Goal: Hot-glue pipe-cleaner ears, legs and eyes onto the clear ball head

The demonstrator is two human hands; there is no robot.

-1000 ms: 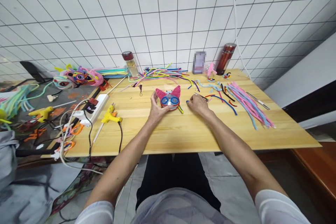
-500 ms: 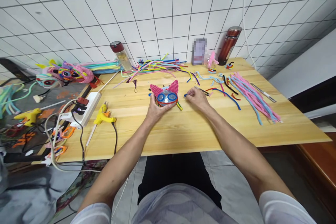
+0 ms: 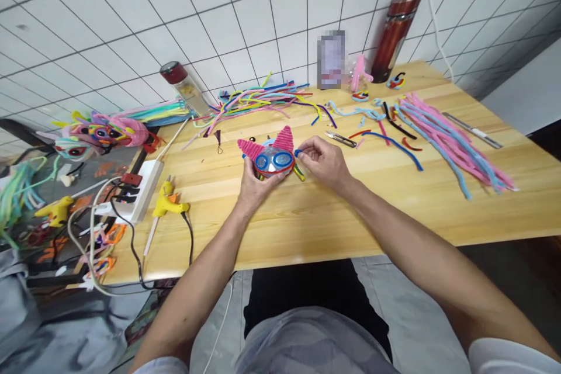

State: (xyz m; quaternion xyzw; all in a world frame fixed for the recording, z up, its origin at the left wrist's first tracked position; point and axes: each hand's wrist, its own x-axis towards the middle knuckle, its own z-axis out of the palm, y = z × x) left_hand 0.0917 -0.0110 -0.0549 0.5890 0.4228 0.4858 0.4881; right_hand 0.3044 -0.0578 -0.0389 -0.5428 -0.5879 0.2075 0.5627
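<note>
My left hand [image 3: 258,188] is closed round the lower side of a pipe-cleaner animal head [image 3: 277,170]. This head has a clear round body, two pink ears, blue rings as eyes and a red line below them. Between thumb and fingertips my right hand [image 3: 325,162] pinches a small blue pipe-cleaner coil [image 3: 298,153], close to the head's right edge. Whether the coil touches the head I cannot tell. A yellow-and-green pipe-cleaner piece [image 3: 300,173] sticks out at the head's lower right. Thread snips [image 3: 340,139] lie just beyond my right hand.
On the left are a yellow glue gun [image 3: 167,201], a white power strip [image 3: 146,190] with cords, and finished pipe-cleaner figures [image 3: 109,131]. Pink and blue pipe cleaners [image 3: 451,140] lie at right. A glass bottle [image 3: 186,87], a phone [image 3: 332,61] and a red flask [image 3: 397,35] stand along the wall.
My right hand has brought the blue coil leftward, up to the animal head's edge. My left hand still holds the head. The camera view has shifted and tilted.
</note>
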